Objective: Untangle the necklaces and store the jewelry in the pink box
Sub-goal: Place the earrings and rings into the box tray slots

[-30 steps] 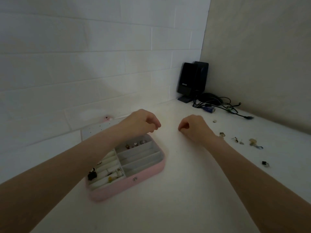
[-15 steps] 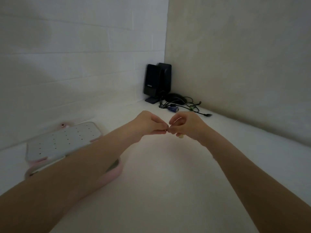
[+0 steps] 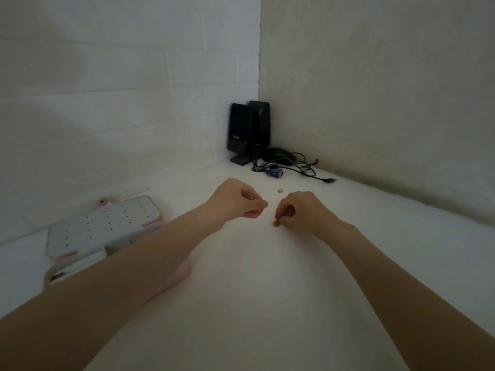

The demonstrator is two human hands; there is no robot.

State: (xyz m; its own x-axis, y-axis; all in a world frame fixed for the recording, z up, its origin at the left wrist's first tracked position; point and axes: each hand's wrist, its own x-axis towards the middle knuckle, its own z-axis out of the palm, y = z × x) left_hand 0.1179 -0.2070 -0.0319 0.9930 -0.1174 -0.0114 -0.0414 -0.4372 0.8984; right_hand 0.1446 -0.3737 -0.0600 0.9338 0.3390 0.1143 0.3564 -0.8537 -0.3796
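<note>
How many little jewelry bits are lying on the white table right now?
2. A small ring lies beyond the hands, near the cables. A small gold piece sits under the right hand fingertips. More may hide in the hands or under the arms.

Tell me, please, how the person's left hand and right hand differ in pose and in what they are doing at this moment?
The left hand is held above the table, fingertips pinched together on something too thin to make out; the right hand reaches down so its fingertips meet a small gold piece lying on the table. The left hand's forearm crosses over the open pink box; the right hand's forearm lies over bare table. Both have curled fingers.
</note>
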